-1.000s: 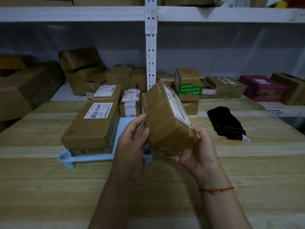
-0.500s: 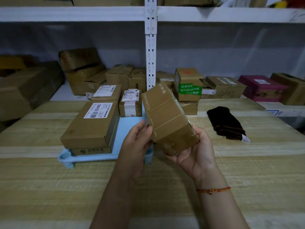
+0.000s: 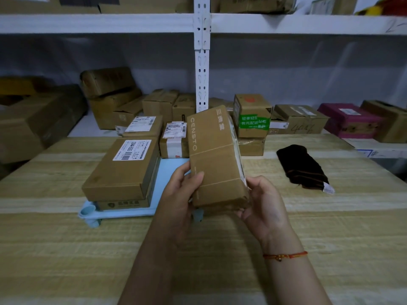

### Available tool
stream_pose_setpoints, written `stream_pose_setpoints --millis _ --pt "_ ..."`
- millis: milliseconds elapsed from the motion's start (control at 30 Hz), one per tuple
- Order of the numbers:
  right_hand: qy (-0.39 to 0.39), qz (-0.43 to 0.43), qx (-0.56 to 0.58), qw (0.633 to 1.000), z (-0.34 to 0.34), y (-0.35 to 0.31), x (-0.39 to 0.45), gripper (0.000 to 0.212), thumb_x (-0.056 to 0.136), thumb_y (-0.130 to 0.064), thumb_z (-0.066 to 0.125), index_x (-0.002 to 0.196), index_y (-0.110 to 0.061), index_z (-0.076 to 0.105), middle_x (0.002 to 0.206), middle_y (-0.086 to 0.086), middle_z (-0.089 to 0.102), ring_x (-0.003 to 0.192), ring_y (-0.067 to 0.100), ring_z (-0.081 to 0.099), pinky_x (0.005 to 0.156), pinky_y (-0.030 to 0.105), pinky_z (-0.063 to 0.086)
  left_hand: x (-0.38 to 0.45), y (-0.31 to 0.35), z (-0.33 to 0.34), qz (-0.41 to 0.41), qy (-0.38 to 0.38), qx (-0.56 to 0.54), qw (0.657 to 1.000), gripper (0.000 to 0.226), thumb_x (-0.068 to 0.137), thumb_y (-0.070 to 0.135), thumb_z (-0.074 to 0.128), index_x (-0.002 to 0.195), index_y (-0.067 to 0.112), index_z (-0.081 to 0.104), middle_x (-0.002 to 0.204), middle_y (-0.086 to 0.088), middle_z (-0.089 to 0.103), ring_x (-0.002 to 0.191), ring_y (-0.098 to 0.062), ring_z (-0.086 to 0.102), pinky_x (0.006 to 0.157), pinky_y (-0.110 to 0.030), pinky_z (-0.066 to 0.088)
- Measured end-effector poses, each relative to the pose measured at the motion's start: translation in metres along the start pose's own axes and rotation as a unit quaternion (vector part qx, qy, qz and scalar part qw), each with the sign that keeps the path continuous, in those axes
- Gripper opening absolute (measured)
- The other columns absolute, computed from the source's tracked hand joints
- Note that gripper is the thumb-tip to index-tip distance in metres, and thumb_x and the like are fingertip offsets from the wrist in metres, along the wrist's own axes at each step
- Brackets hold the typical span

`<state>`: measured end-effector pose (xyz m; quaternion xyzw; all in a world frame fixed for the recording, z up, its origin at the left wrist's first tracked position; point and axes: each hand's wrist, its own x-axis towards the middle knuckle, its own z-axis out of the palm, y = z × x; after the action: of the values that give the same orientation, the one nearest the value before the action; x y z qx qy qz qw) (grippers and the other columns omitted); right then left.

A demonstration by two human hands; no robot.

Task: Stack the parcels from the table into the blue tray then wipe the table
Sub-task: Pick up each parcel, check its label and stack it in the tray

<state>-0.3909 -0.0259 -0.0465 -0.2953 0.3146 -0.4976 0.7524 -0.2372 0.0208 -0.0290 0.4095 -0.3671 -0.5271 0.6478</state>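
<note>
A brown parcel (image 3: 217, 159) printed "CENSTO" is held up above the table, long side pointing away from me. My left hand (image 3: 179, 194) grips its left edge and my right hand (image 3: 262, 203) holds its near right corner. Under and left of it lies the blue tray (image 3: 169, 172), carrying a stack of two flat boxes (image 3: 123, 170) on its left side. A labelled parcel (image 3: 142, 127) and a taped small parcel (image 3: 174, 142) sit at the tray's far end. Whether they rest in it I cannot tell.
A dark cloth (image 3: 302, 168) lies on the wooden table (image 3: 330, 227) to the right. One box with green tape (image 3: 252, 116) stands on another behind the held parcel. A white shelf upright (image 3: 201, 62) and several cartons fill the shelf behind, including a pink box (image 3: 350, 119).
The held parcel has been turned in both hands: its white label face swung to the right side and the plain "CENSTO" face now points up at me. It also straightened.
</note>
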Motion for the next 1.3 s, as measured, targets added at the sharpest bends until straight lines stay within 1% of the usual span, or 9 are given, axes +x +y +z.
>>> stream_pose_setpoints --millis 133,267,433,567,733,800,900,967,1300 --pt "0.048 -0.064 -0.104 0.991 0.002 -0.005 0.000 0.036 0.091 -0.009 0.047 0.117 -0.017 0.070 0.103 0.013 0.075 0.079 0.019 0.072 0.053 0.026 0.054 -0.001 0.001 -0.003 0.013 -0.002 0.011 1.000 0.049 0.072 0.020 0.066 0.121 0.016 0.061 0.108 -0.003 0.073 0.095 -0.016 0.070 0.072 -0.030 0.054" --pt "0.095 -0.127 -0.159 0.974 0.007 -0.010 -0.005 0.036 0.092 -0.005 0.053 0.121 -0.021 0.067 0.098 0.011 0.077 0.079 0.017 0.073 0.058 0.025 0.052 0.000 -0.001 -0.005 0.030 -0.012 0.049 0.998 0.038 0.082 -0.001 0.061 0.117 0.014 0.059 0.111 0.000 0.072 0.097 -0.015 0.069 0.070 -0.028 0.053" --pt "0.078 -0.175 -0.183 0.964 0.012 -0.014 -0.009 0.034 0.098 -0.006 0.050 0.124 -0.023 0.064 0.100 0.000 0.077 0.086 0.008 0.073 0.059 0.015 0.054 0.000 0.001 -0.009 0.049 -0.036 0.053 0.997 0.043 0.083 -0.016 0.054 0.117 0.011 0.054 0.113 -0.003 0.071 0.105 -0.019 0.067 0.078 -0.028 0.055" --pt "0.063 -0.201 -0.219 0.953 0.014 -0.012 -0.010 0.038 0.100 -0.009 0.048 0.132 -0.026 0.060 0.115 -0.002 0.072 0.104 0.007 0.068 0.064 0.010 0.053 0.000 0.002 -0.012 0.070 -0.036 0.066 0.995 0.050 0.081 -0.021 0.055 0.117 0.014 0.052 0.121 -0.004 0.067 0.115 -0.019 0.063 0.090 -0.033 0.051" --pt "0.039 -0.220 -0.240 0.945 0.015 -0.007 -0.008 0.041 0.100 -0.010 0.048 0.133 -0.033 0.058 0.116 -0.017 0.069 0.100 -0.011 0.063 0.064 0.003 0.048 0.001 0.000 -0.017 0.102 -0.032 0.104 0.989 0.056 0.078 -0.026 0.053 0.114 0.018 0.053 0.119 0.001 0.068 0.117 -0.014 0.060 0.084 -0.023 0.052" --pt "0.033 -0.225 -0.246 0.942 0.014 -0.005 -0.007 0.042 0.099 -0.011 0.049 0.133 -0.034 0.058 0.116 -0.018 0.069 0.106 -0.006 0.062 0.072 0.008 0.049 0.001 -0.001 -0.019 0.108 -0.025 0.115 0.987 0.058 0.078 -0.026 0.052 0.112 0.020 0.054 0.119 0.003 0.067 0.119 -0.013 0.059 0.082 -0.021 0.052" --pt "0.022 -0.230 -0.249 0.940 0.012 -0.002 -0.007 0.043 0.097 -0.012 0.053 0.135 -0.032 0.057 0.128 -0.012 0.065 0.123 0.006 0.057 0.099 0.032 0.049 0.000 -0.003 -0.021 0.108 -0.020 0.117 0.987 0.058 0.078 -0.027 0.050 0.111 0.020 0.054 0.118 0.003 0.069 0.120 -0.013 0.059 0.086 -0.025 0.050" --pt "0.016 -0.230 -0.257 0.939 0.010 -0.001 -0.007 0.045 0.097 -0.012 0.054 0.136 -0.033 0.055 0.133 -0.010 0.062 0.127 0.009 0.054 0.107 0.043 0.045 -0.001 -0.003 -0.022 0.106 -0.018 0.118 0.987 0.056 0.079 -0.026 0.049 0.110 0.020 0.055 0.115 0.004 0.070 0.118 -0.013 0.061 0.085 -0.025 0.051" --pt "-0.002 -0.231 -0.273 0.934 0.006 0.001 -0.005 0.049 0.099 -0.004 0.049 0.140 -0.031 0.051 0.137 -0.012 0.059 0.127 0.004 0.054 0.109 0.042 0.043 -0.005 -0.002 -0.019 0.107 -0.005 0.109 0.988 0.055 0.079 -0.025 0.050 0.108 0.021 0.057 0.107 0.007 0.073 0.107 -0.008 0.066 0.076 -0.019 0.054"
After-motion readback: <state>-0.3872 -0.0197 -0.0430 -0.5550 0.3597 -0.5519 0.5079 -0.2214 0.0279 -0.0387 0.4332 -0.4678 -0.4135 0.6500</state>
